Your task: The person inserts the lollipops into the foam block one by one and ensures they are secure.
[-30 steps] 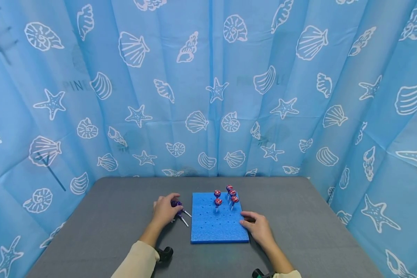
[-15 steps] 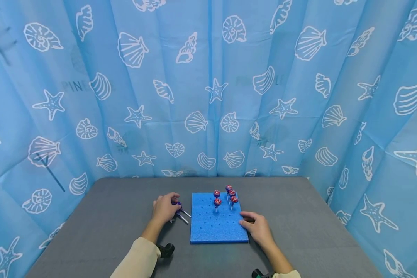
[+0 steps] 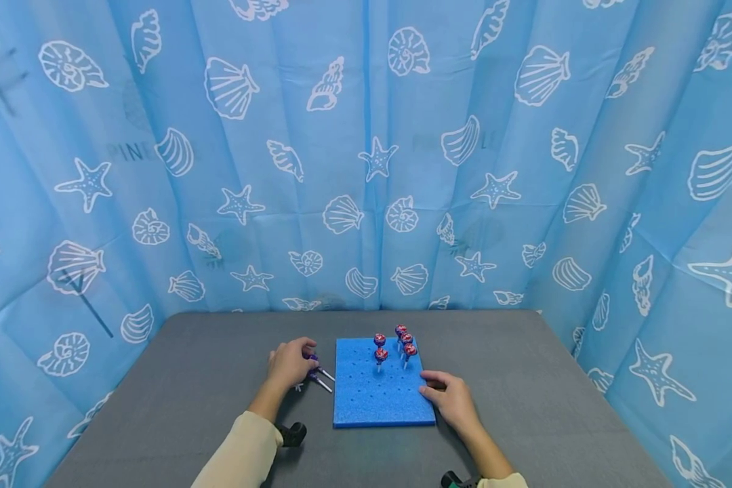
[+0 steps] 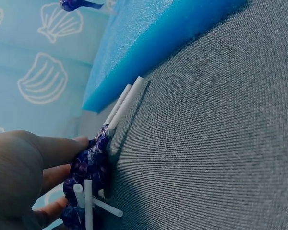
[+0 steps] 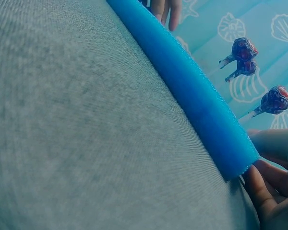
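Note:
A blue foam board [image 3: 375,410] with rows of small holes lies on the table. Several lollipops [image 3: 381,355] in red and purple wrappers stand upright in its far part. Left of the board, my left hand [image 3: 288,364] is over a small pile of purple-wrapped lollipops [image 4: 93,160], its thumb and fingers pinching one by its wrapped head. Two white sticks [image 4: 126,103] point toward the board. Other sticks [image 4: 88,203] jut out below; the palm side is partly hidden. At the board's right edge, my right hand [image 3: 454,401] rests its thumb and fingertips against the side.
The grey cloth-covered table [image 3: 524,407] extends around the board. Behind it hangs a blue curtain [image 3: 305,169] with white shell and starfish prints. Dark wrist cameras are strapped on both wrists; the left one [image 3: 293,434] sits close above the table.
Under my left hand, the nearer lollipop stick has swung slightly toward the other stick. My right hand stays against the board, and the standing lollipops keep their places.

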A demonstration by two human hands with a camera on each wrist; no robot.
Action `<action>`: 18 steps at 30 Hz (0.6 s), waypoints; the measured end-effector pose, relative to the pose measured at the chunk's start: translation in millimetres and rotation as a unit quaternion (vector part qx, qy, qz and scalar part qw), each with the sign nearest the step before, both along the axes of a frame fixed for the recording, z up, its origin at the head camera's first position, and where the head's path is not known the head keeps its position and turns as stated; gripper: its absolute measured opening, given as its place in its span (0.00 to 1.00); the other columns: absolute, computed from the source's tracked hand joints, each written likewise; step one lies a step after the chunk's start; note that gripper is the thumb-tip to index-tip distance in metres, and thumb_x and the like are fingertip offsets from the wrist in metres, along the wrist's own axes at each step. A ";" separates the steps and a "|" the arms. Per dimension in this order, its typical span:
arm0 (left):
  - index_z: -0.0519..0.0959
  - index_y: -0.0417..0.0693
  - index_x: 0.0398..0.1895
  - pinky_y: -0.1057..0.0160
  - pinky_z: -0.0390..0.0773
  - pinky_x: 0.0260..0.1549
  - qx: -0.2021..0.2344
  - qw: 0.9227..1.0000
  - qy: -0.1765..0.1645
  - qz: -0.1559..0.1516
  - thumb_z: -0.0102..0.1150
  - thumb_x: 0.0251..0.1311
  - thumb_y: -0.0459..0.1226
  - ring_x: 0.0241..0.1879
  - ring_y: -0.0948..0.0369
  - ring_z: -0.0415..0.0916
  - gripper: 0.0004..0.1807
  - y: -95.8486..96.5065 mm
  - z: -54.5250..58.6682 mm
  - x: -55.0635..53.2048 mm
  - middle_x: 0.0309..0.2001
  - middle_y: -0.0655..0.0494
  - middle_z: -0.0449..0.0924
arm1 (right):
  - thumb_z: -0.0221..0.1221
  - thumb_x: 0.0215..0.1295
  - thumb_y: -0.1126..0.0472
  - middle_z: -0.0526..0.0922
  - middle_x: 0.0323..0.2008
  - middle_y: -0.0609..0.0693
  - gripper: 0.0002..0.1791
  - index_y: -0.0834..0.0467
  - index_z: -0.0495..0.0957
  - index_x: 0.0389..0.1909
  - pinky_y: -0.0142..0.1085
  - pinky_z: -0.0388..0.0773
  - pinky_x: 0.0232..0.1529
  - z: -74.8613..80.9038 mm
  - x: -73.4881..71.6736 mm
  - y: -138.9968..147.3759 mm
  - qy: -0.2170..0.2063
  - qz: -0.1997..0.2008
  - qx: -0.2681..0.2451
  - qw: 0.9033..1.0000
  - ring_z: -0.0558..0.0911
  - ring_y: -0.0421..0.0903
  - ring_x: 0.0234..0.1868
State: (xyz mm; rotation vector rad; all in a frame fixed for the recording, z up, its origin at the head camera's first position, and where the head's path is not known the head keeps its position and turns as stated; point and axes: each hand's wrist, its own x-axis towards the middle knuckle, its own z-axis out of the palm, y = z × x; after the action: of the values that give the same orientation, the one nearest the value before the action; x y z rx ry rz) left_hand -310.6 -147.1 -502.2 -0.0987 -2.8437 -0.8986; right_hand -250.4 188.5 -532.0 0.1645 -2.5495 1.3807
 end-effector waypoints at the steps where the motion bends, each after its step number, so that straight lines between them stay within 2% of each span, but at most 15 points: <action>1: 0.81 0.50 0.50 0.47 0.62 0.47 0.002 1.000 -0.001 0.001 0.69 0.55 0.38 0.48 0.51 0.73 0.18 0.3 0.3 -0.1 0.42 0.57 0.84 | 0.67 0.56 0.70 0.85 0.40 0.54 0.14 0.63 0.84 0.45 0.44 0.78 0.42 0.1 0.1 0.1 0.001 0.002 0.000 1.000 0.82 0.48 0.40; 11: 0.81 0.50 0.50 0.44 0.60 0.53 0.046 0.998 0.030 -0.007 0.70 0.55 0.36 0.51 0.50 0.74 0.18 -2.5 -5.1 -1.6 0.43 0.57 0.84 | 0.67 0.56 0.70 0.85 0.39 0.54 0.14 0.64 0.84 0.45 0.42 0.78 0.42 1.2 -0.3 0.4 -0.008 0.004 -0.007 1.000 0.82 0.48 0.40; 14: 0.81 0.49 0.49 0.45 0.64 0.54 0.070 0.997 0.043 -0.013 0.70 0.55 0.35 0.50 0.51 0.75 0.17 -3.2 -4.2 -1.3 0.43 0.56 0.83 | 0.68 0.56 0.69 0.85 0.39 0.54 0.14 0.64 0.83 0.45 0.42 0.78 0.42 1.7 0.5 0.5 -0.009 0.004 -0.004 1.000 0.82 0.48 0.40; 18: 0.82 0.47 0.49 0.48 0.73 0.48 0.099 0.993 0.061 -0.017 0.69 0.55 0.32 0.47 0.53 0.78 0.17 -2.7 -0.4 -1.5 0.45 0.55 0.82 | 0.68 0.56 0.68 0.84 0.39 0.54 0.14 0.64 0.83 0.45 0.43 0.78 0.41 1.8 1.4 0.7 -0.007 0.005 -0.002 1.000 0.82 0.48 0.40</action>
State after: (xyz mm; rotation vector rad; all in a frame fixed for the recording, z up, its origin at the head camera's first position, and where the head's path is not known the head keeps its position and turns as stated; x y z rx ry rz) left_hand -312.1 -149.8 -502.5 -0.1727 -2.6335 -1.1359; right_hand -249.0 189.2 -530.2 0.1682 -2.5616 1.3952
